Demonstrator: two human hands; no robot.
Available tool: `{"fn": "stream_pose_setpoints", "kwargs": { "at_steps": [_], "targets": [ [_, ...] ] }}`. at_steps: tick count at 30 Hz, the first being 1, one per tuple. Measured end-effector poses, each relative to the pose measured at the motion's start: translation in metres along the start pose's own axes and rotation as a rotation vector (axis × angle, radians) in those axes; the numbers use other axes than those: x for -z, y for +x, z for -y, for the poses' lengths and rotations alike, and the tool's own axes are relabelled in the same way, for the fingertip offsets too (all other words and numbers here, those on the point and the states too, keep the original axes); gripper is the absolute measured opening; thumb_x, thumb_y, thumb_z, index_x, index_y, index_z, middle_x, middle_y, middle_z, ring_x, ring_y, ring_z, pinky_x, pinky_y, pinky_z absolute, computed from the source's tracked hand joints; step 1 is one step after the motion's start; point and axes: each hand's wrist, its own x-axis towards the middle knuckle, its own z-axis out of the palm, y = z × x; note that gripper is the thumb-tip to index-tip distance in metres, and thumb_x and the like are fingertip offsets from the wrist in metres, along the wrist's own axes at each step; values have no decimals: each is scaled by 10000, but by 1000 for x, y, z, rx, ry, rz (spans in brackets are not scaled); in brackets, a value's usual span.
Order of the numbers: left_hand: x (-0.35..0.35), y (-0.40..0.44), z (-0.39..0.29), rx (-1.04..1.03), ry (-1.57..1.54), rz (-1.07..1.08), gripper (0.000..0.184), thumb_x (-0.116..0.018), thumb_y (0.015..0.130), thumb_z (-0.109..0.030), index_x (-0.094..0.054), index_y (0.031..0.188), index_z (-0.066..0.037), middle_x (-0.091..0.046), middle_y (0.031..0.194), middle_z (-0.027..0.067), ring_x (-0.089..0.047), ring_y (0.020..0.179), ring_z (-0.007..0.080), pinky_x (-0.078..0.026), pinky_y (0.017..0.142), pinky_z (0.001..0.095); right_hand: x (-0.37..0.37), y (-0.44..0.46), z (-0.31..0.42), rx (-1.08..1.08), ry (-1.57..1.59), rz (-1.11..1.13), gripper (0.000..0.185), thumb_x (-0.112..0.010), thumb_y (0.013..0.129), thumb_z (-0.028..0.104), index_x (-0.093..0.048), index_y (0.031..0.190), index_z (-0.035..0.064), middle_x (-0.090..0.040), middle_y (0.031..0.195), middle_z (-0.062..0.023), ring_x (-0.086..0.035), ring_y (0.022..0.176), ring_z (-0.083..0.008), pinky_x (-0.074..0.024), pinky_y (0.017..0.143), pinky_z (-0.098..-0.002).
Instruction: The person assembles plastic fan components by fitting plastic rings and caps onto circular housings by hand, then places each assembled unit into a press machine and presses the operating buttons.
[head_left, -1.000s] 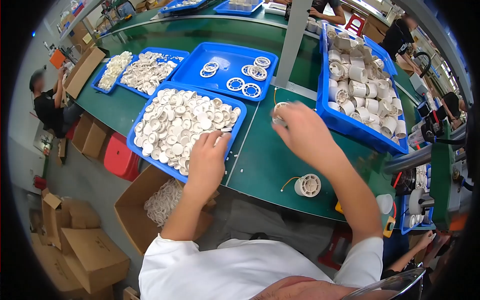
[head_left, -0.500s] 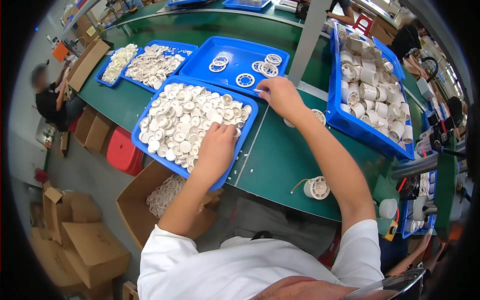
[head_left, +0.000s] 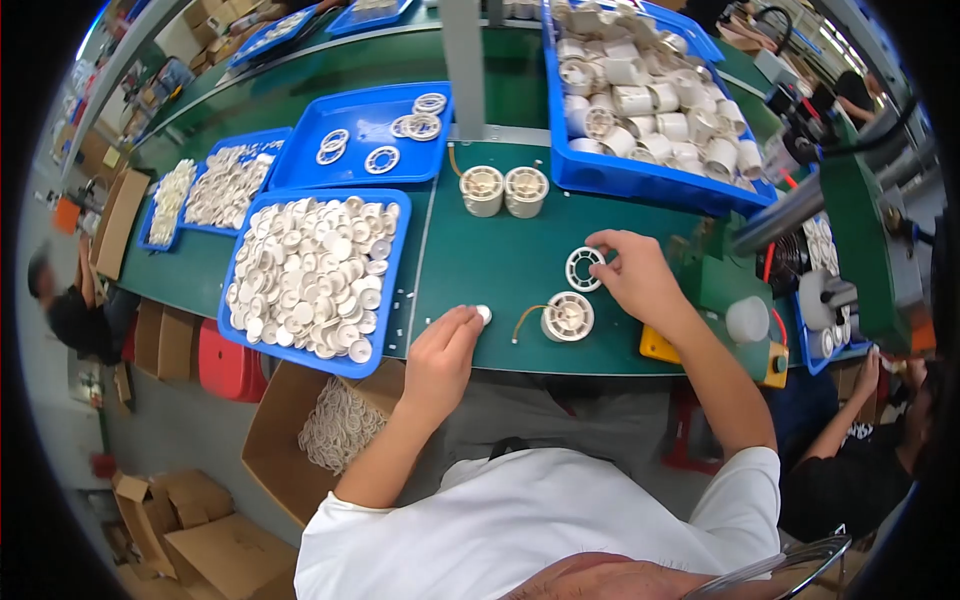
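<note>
My left hand (head_left: 442, 352) is closed with its fingertips on a small white round cap (head_left: 484, 314), just above the green table. My right hand (head_left: 636, 276) pinches the edge of a white slotted plastic ring (head_left: 585, 269). Just below that ring stands a white cylindrical housing (head_left: 568, 317) with a slotted top and a yellowish wire lead trailing left. Two similar housings (head_left: 482, 191) stand side by side farther back. To the left, a blue tray (head_left: 226, 318) is heaped with white round caps like the one in my left hand.
Another blue tray (head_left: 330, 113) holds several loose rings. At the back right, a large blue bin (head_left: 640, 184) is full of white cylinders. A metal post (head_left: 463, 70) rises behind the table. Machine parts (head_left: 775, 222) stand at right. A cardboard box (head_left: 283, 437) sits below the table edge.
My left hand has come out of the cap tray with a cap. My right hand has carried a ring from beside the ring tray to the front housing. The view has swung right.
</note>
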Motion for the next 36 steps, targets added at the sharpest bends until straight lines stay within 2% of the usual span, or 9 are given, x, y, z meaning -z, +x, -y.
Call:
{"fn": "stream_pose_setpoints", "kwargs": {
  "at_steps": [1, 4, 5, 8, 14, 19, 26, 32, 36],
  "targets": [
    [-6, -3, -2, 9, 6, 89, 152, -745, 870, 3, -720, 1019, -6, -726, 1082, 166, -695, 1015, 362, -561, 874, 429, -1, -3, -9, -3, -104, 20, 340, -777, 857, 110, -710, 1181, 34, -696, 1087, -187, -694, 984, -350, -560, 911, -435],
    [-9, -1, -6, 105, -42, 51, 148, -768, 844, -2, -721, 984, -2, -720, 1105, 167, -672, 1063, 377, -549, 904, 438, 2, -16, -10, -31, -104, 62, 362, -790, 847, 123, -706, 1189, 40, -665, 1195, -189, -682, 1027, -370, -557, 928, -442],
    [-9, 1, -6, 91, -43, 55, 147, -784, 827, -5, -727, 963, -6, -722, 1097, 170, -665, 1069, 383, -550, 898, 432, -1, -17, -10, 16, -162, 11, 393, -817, 824, 123, -704, 1193, 47, -640, 1223, -155, -677, 1018, -335, -556, 911, -407],
    [-8, -1, -4, 81, -38, 87, 167, -797, 815, -7, -732, 968, -11, -731, 1073, 162, -675, 1050, 370, -553, 890, 429, -6, -16, -20, 165, -185, 58, 409, -829, 811, 145, -715, 1194, 59, -652, 1244, -150, -641, 1116, -367, -534, 970, -430],
    [-9, 20, -31, 109, -84, -71, 195, -825, 786, -9, -744, 962, -25, -746, 1037, 146, -692, 1027, 347, -568, 859, 414, -9, -14, -25, 155, -241, 100, 438, -840, 789, 168, -726, 1201, 71, -683, 1212, -146, -640, 1139, -351, -531, 990, -436],
    [-40, 35, -69, -74, -175, 2, 230, -831, 772, 10, -771, 992, -29, -746, 1095, 129, -692, 1024, 320, -572, 854, 396, -16, -19, -23, 171, -321, 48, 399, -826, 804, 203, -738, 1172, 75, -688, 1198, -141, -644, 1118, -353, -536, 976, -442],
    [-50, 32, -67, -64, -162, 48, 245, -823, 786, -10, -771, 1025, -31, -739, 1127, 132, -685, 1034, 331, -568, 863, 400, -14, -18, -24, 204, -238, -38, 405, -810, 788, 217, -732, 1160, 78, -692, 1173, -150, -656, 1082, -359, -537, 963, -435],
    [-41, 26, -65, -29, -190, 60, 406, -843, 787, -64, -724, 1175, -40, -674, 1283, 131, -645, 1086, 352, -546, 903, 432, 2, -44, -10, 342, -57, -342, 389, -794, 771, 163, -707, 1136, 61, -670, 1144, -169, -634, 1052, -363, -533, 921, -440],
    [-38, 23, -68, 107, -187, 54, 631, -897, 712, -87, -661, 1294, -38, -660, 1308, 148, -645, 1113, 360, -536, 938, 428, -9, -74, 14, 433, 78, -136, 468, -804, 727, 80, -710, 1186, 75, -686, 1226, -158, -643, 1108, -353, -532, 953, -423]
  ]
}}
